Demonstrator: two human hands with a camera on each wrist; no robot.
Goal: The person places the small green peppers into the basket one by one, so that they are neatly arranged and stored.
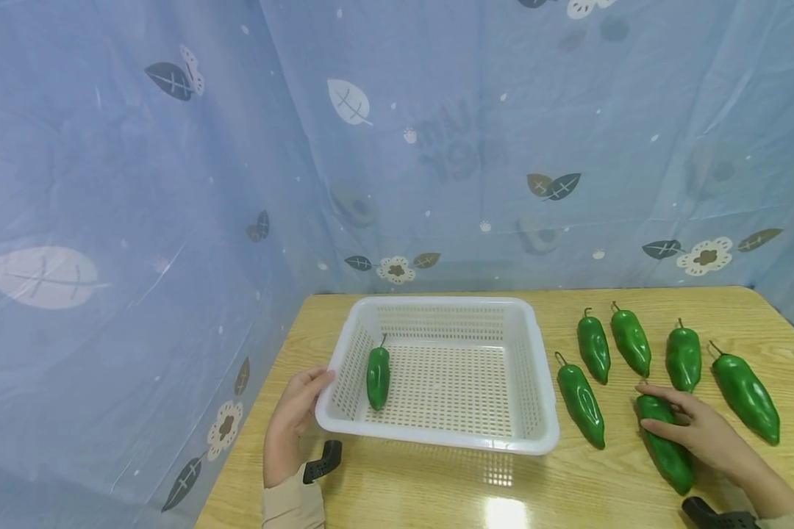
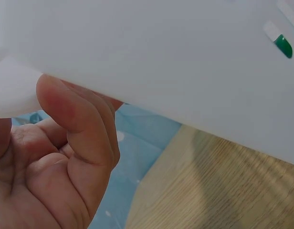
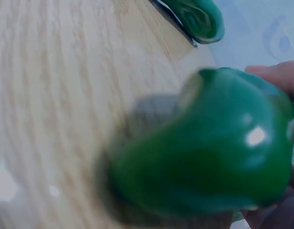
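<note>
My left hand (image 1: pixel 298 404) grips the left rim of a white plastic basket (image 1: pixel 437 437). In the left wrist view its fingers (image 2: pixel 73 105) curl up against the basket's edge (image 2: pixel 152 62). One green pepper (image 1: pixel 378 378) lies inside the basket, near its left wall. At the right, my right hand (image 1: pixel 708 433) holds another green pepper (image 1: pixel 671 466), thumb and fingers on either side of its upper part. That pepper (image 3: pixel 209 152) fills much of the right wrist view, close above or on the wood; whether it touches, I cannot tell.
Several more green peppers lie on the wooden table (image 1: pixel 397 492) right of the basket, one (image 1: pixel 581 404) near its right wall and another (image 1: pixel 746 397) at the far right. A blue patterned sheet (image 1: pixel 463 220) hangs behind the table and along its left side.
</note>
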